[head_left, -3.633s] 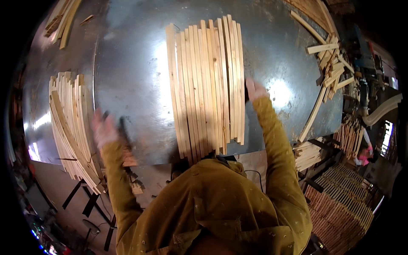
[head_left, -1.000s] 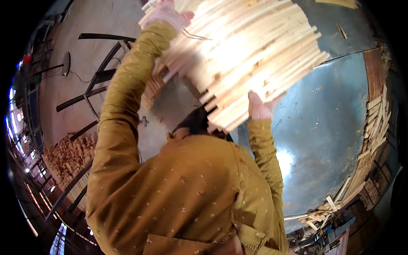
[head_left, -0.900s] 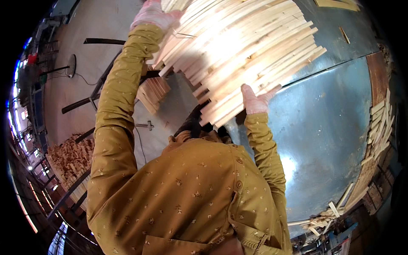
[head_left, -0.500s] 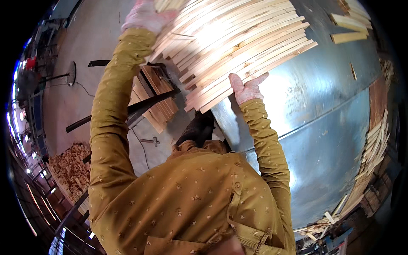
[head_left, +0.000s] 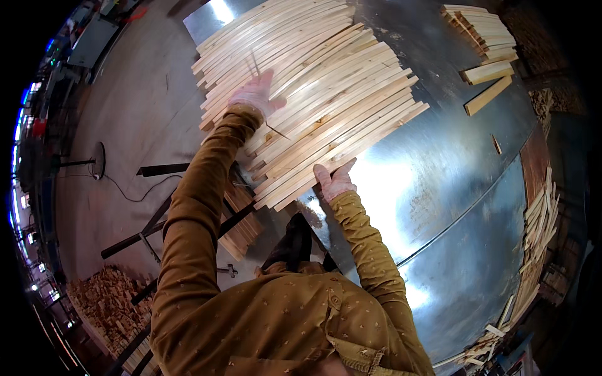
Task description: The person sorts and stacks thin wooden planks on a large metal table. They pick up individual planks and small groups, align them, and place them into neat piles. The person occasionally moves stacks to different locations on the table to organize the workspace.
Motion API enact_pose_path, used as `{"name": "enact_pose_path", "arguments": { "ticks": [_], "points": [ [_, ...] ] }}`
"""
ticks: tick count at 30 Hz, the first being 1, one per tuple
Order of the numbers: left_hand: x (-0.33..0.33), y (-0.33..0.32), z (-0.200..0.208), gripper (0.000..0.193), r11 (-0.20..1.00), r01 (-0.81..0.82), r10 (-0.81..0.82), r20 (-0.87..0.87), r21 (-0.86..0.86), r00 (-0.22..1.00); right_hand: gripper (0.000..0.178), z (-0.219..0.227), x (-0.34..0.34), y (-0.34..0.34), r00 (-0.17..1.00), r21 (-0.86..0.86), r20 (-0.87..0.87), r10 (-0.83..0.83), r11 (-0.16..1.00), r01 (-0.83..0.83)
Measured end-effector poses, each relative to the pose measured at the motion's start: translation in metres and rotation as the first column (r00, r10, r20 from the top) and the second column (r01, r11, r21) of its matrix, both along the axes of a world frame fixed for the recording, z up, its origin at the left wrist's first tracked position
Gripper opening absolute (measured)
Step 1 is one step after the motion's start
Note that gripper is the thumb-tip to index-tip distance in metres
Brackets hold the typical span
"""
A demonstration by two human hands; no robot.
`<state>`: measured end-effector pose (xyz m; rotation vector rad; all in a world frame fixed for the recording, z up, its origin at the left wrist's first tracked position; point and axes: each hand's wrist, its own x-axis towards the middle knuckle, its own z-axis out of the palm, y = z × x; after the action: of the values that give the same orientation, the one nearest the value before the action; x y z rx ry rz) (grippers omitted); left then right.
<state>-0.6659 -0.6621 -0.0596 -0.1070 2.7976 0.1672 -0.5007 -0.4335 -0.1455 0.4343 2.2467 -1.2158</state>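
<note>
A wide row of pale wooden strips [head_left: 338, 119] lies side by side on a shiny metal table [head_left: 433, 169], their near left ends uneven. My left hand [head_left: 256, 95], in a light pinkish glove, is over the left part of the row with its fingers spread. Thin dark slivers [head_left: 276, 131] show on either side of that hand. At the row's near edge is my right hand [head_left: 335, 182], gloved alike, thumb and fingers apart, against the nearest strip. Neither hand is closed round a strip.
Short wood pieces [head_left: 489, 74] are at the table's far right. Loose thin offcuts [head_left: 538, 219] line its right edge. Dark metal bars [head_left: 135, 241] and stacked boards [head_left: 241, 235] stand below left, near a heap of small wood blocks [head_left: 113, 307]. A fan [head_left: 99, 161] stands farther left.
My left hand has come down from the upper edge onto the strips, fingers now spread. More of the row shows, lower in view. My right hand stays at the row's near edge.
</note>
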Motion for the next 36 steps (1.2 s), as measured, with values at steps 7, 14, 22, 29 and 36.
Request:
{"name": "enact_pose_path", "arguments": {
  "ticks": [7, 14, 22, 29, 36],
  "points": [
    [0.043, -0.097, -0.062, 0.047, 0.828, -0.164, 0.369, -0.300, 0.537, 0.880, 0.087, -0.028, 0.060, 0.069, 0.986, -0.256, -0.106, -0.128, 0.962, 0.097],
    [0.237, -0.167, 0.057, 0.030, 0.654, -0.288, 0.722, -0.691, 0.699, -0.039, 0.071, -0.030, 0.218, 0.157, 0.912, -0.577, -0.104, -0.398, 0.771, 0.270],
    [0.374, 0.025, 0.053, 0.058, 0.910, -0.402, 0.397, 0.501, -0.105, 0.769, 0.069, -0.009, 0.380, 0.238, 0.868, -0.507, -0.143, -0.475, 0.789, 0.348],
    [0.204, 0.107, 0.087, 0.091, 0.972, -0.233, 0.233, -0.007, -0.012, 0.972, 0.064, -0.007, 0.422, 0.264, 0.640, -0.455, -0.195, -0.743, 0.646, 0.612],
    [0.085, 0.078, 0.049, 0.126, 0.844, -0.063, 0.108, 0.052, -0.532, 0.993, 0.061, -0.006, 0.424, 0.190, 0.568, -0.358, -0.209, -0.796, 0.603, 0.713]
  ]
}}
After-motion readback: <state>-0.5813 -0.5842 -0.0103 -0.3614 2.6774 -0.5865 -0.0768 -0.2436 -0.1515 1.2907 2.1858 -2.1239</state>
